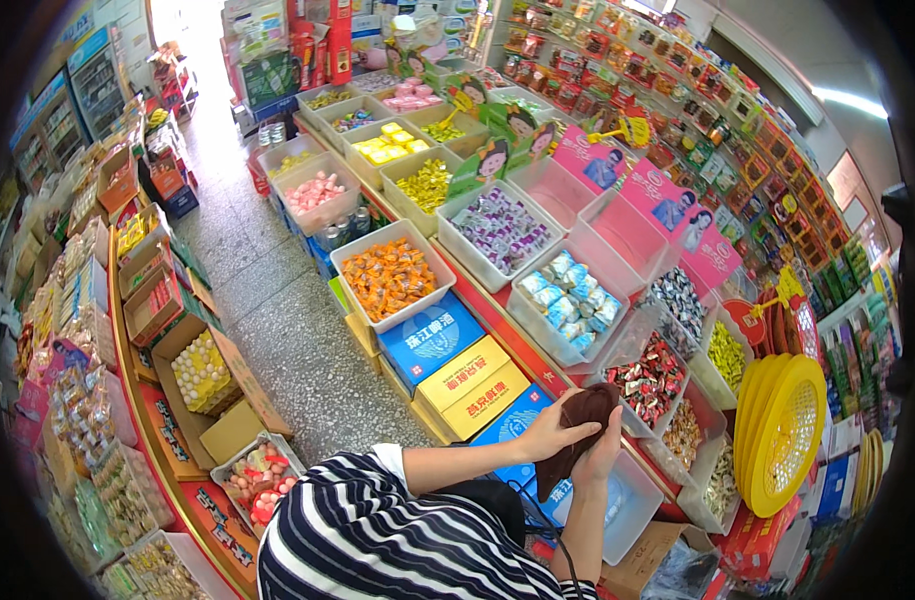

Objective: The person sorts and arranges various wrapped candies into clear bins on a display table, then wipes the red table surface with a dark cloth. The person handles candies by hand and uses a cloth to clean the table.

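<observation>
A dark brown cloth (581,427) is bunched between my two hands, with one end hanging down. My left hand (551,431) grips it from the left, thumb lying across it. My right hand (601,450) cups its right side. Under my forearms is a translucent plastic bin (641,506) on blue cartons. Just beyond my hands are a bin of red-wrapped candies (648,379) and a bin of blue-and-white wrapped sweets (570,296).
Yellow plastic baskets (776,435) are stacked at right. Orange-wrapped candies (390,281) fill a bin resting on beer cartons (472,382). The speckled floor aisle (277,345) runs along the left, beside egg trays (200,373) in a carton. An open cardboard box (641,566) stands below my right arm.
</observation>
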A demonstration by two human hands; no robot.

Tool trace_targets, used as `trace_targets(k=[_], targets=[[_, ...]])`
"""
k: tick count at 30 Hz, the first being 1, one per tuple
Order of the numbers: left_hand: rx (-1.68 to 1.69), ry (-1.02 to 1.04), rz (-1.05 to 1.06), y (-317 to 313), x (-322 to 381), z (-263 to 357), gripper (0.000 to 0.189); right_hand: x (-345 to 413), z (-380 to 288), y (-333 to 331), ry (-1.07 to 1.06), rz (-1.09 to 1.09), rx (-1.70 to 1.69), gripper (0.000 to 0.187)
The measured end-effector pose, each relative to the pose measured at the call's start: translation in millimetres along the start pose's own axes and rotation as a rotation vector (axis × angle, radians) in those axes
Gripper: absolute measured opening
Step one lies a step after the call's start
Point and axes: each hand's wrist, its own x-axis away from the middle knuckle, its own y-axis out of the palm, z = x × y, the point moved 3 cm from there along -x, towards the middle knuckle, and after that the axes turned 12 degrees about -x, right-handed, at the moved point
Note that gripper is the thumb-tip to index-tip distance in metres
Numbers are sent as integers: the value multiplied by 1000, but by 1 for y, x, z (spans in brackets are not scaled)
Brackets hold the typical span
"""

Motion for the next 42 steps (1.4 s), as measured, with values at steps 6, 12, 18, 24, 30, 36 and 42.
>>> trace_targets(k=[6, 12, 18, 24, 30, 36, 42], targets=[[-198, -31, 92, -8, 15, 3, 50, 4, 15, -7, -25, 63, 117, 46], [-500, 84, 77, 17, 25, -3, 46, 45, -4, -18, -161, 81, 254, 42], [-640, 305, 60, 56, 48, -3, 41, 105, -33, -32, -257, 41, 512, 55], [-851, 269, -20, 106, 85, 17, 42, 201, -81, -115, -333, 230, 917, 59], [-501, 74, -86, 137, 125, 4, 49, 249, -108, -156, -325, 208, 710, 59], [-156, -125, -351, 181, 159, 13, 50, 274, -95, -153, -141, 3, 477, 87], [-337, -49, -822, 255, 189, -8, 66, 327, -112, -200, -436, 483, 562, 52]])
